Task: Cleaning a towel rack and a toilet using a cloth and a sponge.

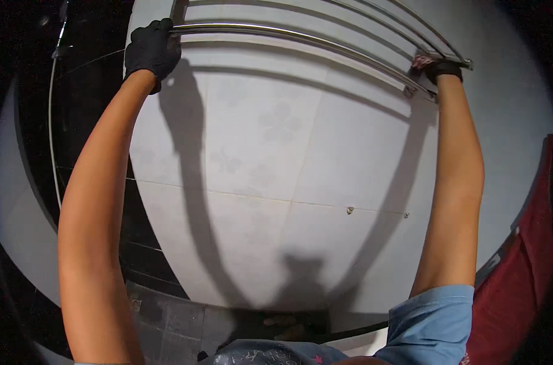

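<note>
A chrome towel rack with several parallel bars is fixed to the white tiled wall, high in front of me. My left hand, in a black glove, is closed around the rack's left end at the front bar. At the far right end, my right hand also wears a black glove and reaches in between the bars. A crumpled pinkish cloth shows at its fingers, against the rack's end bracket. The glove and bars hide most of the right fingers.
Two small metal fittings stick out of the white wall tiles below the rack. A thin pale hose hangs by the black wall at left. Dark red fabric hangs at right. Grey tiles cover the floor.
</note>
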Demonstrator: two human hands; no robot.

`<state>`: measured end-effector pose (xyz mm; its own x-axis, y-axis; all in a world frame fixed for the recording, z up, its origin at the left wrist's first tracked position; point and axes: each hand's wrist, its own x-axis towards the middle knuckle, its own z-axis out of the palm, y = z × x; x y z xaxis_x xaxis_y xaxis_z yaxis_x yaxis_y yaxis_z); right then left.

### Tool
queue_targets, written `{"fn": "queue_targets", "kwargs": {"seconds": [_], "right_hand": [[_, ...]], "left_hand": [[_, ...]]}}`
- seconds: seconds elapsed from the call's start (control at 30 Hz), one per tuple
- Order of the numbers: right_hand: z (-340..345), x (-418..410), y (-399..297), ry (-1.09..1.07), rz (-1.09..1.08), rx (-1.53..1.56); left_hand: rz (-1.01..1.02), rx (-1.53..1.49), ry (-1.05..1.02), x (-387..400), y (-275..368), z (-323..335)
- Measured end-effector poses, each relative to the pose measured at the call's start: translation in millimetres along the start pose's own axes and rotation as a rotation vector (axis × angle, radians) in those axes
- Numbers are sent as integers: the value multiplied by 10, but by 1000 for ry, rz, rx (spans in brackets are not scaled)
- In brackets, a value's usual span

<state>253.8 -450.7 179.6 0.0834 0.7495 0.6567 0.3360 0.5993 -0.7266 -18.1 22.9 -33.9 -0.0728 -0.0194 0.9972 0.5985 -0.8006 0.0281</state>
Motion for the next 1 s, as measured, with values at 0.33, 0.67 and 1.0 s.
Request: {"fn": "queue_targets", "kwargs": {"seconds": [0.33, 0.67, 1.0], "right_hand": [[-33, -386, -581, 670, -79, -148], [-555, -495, -785, 270, 209, -292], [196, -114, 59, 612, -152, 8]], "left_hand": [[-55, 75, -220, 121, -9, -198], [106, 188, -144, 125, 251, -391], [121, -173, -367, 330, 1604, -670]]}}
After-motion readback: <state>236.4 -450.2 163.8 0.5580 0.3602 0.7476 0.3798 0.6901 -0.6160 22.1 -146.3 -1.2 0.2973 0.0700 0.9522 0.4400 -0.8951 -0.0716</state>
